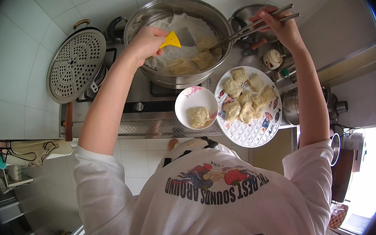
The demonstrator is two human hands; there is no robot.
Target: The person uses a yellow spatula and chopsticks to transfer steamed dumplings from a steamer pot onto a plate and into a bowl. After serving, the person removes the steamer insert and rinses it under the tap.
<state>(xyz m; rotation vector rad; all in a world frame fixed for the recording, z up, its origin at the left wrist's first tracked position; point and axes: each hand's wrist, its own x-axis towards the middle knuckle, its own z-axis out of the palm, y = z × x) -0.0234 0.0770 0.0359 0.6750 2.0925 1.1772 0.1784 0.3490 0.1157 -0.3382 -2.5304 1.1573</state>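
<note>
My left hand (147,43) grips the yellow handle of a flat-bladed scraper (172,40) over a large steel steamer pot (177,80). Its grey blade is inside the pot, above a white steaming cloth (160,63). Several pale, lumpy dough pieces (203,61) lie on the cloth. From the right, my right hand (283,28) holds a pair of long chopsticks (244,32), their tips at a piece by the pot's right inner side. I cannot tell whether the tips pinch it.
Nearer me, a white bowl (190,100) contains one piece. Beside it, a patterned plate (250,135) bears several more. A perforated steamer tray (77,64) leans at the left. Behind my right hand stands a steel pan (247,14); a small lidded jar (273,59) is below it.
</note>
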